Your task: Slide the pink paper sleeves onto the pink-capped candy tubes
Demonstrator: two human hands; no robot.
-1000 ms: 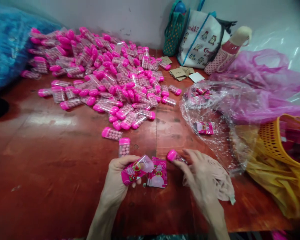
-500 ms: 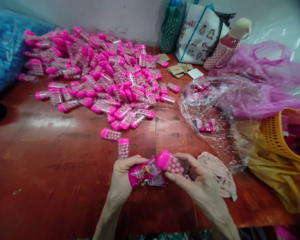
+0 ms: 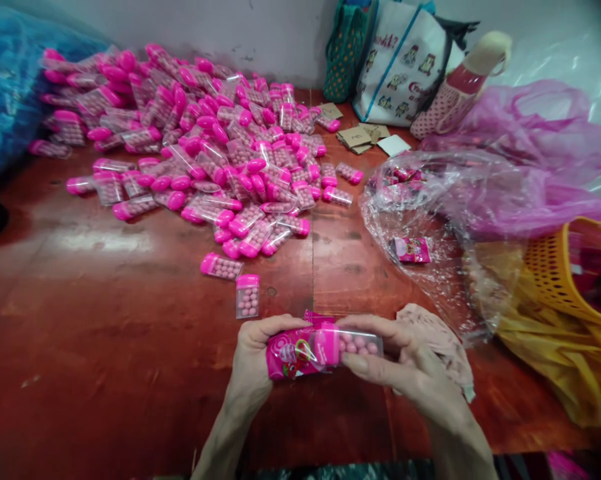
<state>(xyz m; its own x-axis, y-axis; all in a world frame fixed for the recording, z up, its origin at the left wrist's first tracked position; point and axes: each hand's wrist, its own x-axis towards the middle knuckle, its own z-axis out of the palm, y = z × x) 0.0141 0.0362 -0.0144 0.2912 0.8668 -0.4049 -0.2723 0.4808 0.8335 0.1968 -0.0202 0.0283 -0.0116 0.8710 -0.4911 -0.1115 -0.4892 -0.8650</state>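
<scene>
My left hand (image 3: pixel 257 350) is closed on a printed pink wrapper (image 3: pixel 286 353), a small pouch with clear parts. Between the thumb and fingers of my right hand (image 3: pixel 397 353) is a clear candy box (image 3: pixel 361 343) with a pink cap and round pink candies inside. Its capped end sits inside the wrapper's mouth, and the clear end sticks out to the right. Just beyond my left hand stand two more candy boxes, one (image 3: pixel 247 297) nearest and another (image 3: pixel 221 267) behind it. A large pile of the same boxes (image 3: pixel 205 147) covers the back of the table.
On the right lie a clear plastic bag (image 3: pixel 440 267) with pink wrappers, a beige cloth (image 3: pixel 437 343) and a yellow basket (image 3: pixel 550 267). Cardboard pieces (image 3: pixel 356 138), a white tote bag (image 3: pixel 397 67) and a pink bottle (image 3: pixel 453 93) are at the back. A blue bag (image 3: pixel 10 93) is far left.
My right hand has levelled the candy box and moved its capped end into the wrapper. My left hand has shifted slightly right with the wrapper.
</scene>
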